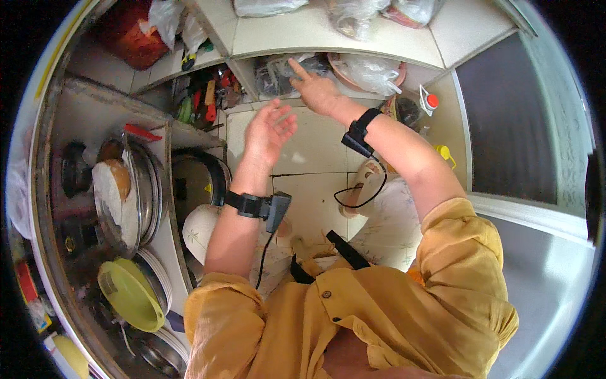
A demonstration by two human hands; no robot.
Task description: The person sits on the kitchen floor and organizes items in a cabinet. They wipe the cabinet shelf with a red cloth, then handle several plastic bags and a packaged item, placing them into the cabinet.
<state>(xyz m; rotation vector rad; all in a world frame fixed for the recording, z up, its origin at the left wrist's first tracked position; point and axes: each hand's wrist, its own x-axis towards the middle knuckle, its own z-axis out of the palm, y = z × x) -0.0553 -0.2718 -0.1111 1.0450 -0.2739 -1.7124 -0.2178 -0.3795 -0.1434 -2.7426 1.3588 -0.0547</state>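
Observation:
My right hand (316, 90), its index finger extended, is at the front of a low shelf compartment, over clear plastic bags (277, 76). It holds nothing that I can see. Right of it in the compartment, a pinkish basin (334, 71) holds a white plastic bag (374, 73). My left hand (272, 128) is raised over the tiled floor (307, 142), palm turned inward, fingers slightly curled and apart, with nothing in it. The nearest things on its left are tools with red and wooden handles (210, 99) in a neighbouring compartment. Both wrists wear black straps with small devices.
On the left, shelves hold metal trays (151, 194), a green plastic basin (130, 293) and stacked white plates (158, 279). A bottle with a red cap (431, 101) and a yellow cap (445, 154) are at the right, beside a framed dark panel (506, 118). Bags lie on the upper shelf (284, 35).

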